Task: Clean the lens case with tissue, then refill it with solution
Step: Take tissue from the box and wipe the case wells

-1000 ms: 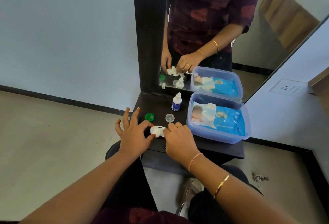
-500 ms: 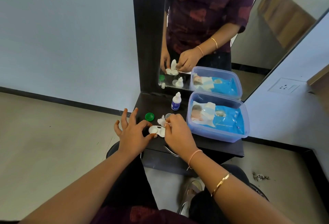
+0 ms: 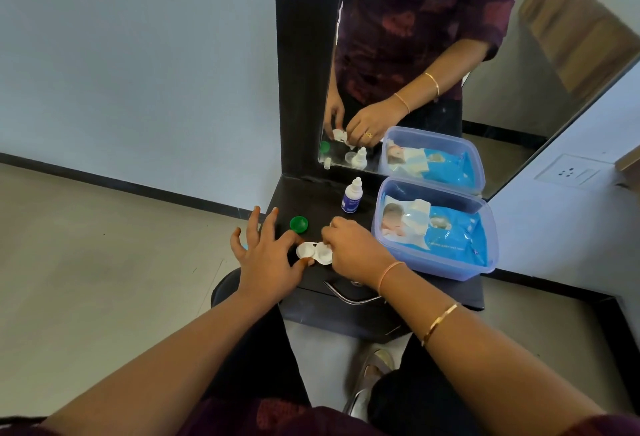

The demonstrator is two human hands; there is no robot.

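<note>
A white two-well lens case [image 3: 309, 250] lies on the small dark table [image 3: 450, 288] near its front edge. My left hand [image 3: 266, 257] pinches the case's left well between thumb and forefinger, with the other fingers spread. My right hand [image 3: 356, 251] is closed on a piece of white tissue [image 3: 325, 255] pressed onto the case's right well. A green cap [image 3: 298, 223] lies just behind the case. The small white solution bottle [image 3: 352, 195] with a blue label stands upright at the back of the table.
A translucent blue box [image 3: 433, 264] holding a blue wipes pack [image 3: 453, 235] takes up the table's right half. A mirror [image 3: 433, 55] rises behind the table and reflects hands and objects. A drawer handle [image 3: 349, 297] sits below the front edge.
My right hand lifted the tissue above the case half a second ago and has now pressed it back down onto the right well. My left hand has stayed on the case.
</note>
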